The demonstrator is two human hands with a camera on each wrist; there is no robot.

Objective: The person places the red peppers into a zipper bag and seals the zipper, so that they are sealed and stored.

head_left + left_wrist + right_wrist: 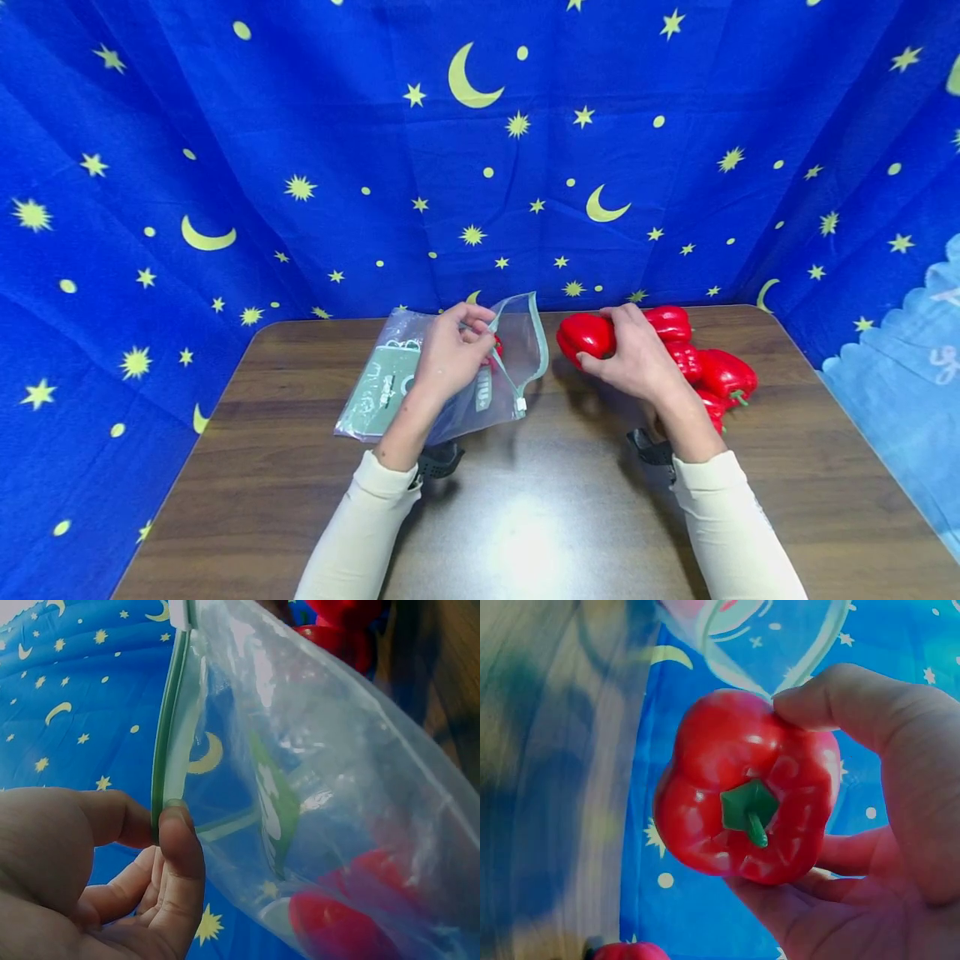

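My left hand (pixel 454 348) pinches the green-edged mouth of a clear zip bag (pixel 337 750) between thumb and finger. The mouth gapes toward the right, and a white slider (pixel 520 405) sits at its near corner. Through the plastic, a red bell pepper (pixel 337 922) shows inside the bag. To the right of the mouth, my right hand (pixel 636 354) grips another red bell pepper (pixel 742 787), thumb on one side and fingers on the other. Its green stem (pixel 751 810) faces the right wrist camera.
Several more red bell peppers (pixel 723 372) lie grouped on the wooden table (pixel 247 483), beside and beyond my right hand. A blue cloth (pixel 360 142) with moons and stars hangs behind the table. Light blue fabric (pixel 900 367) hangs at the right side.
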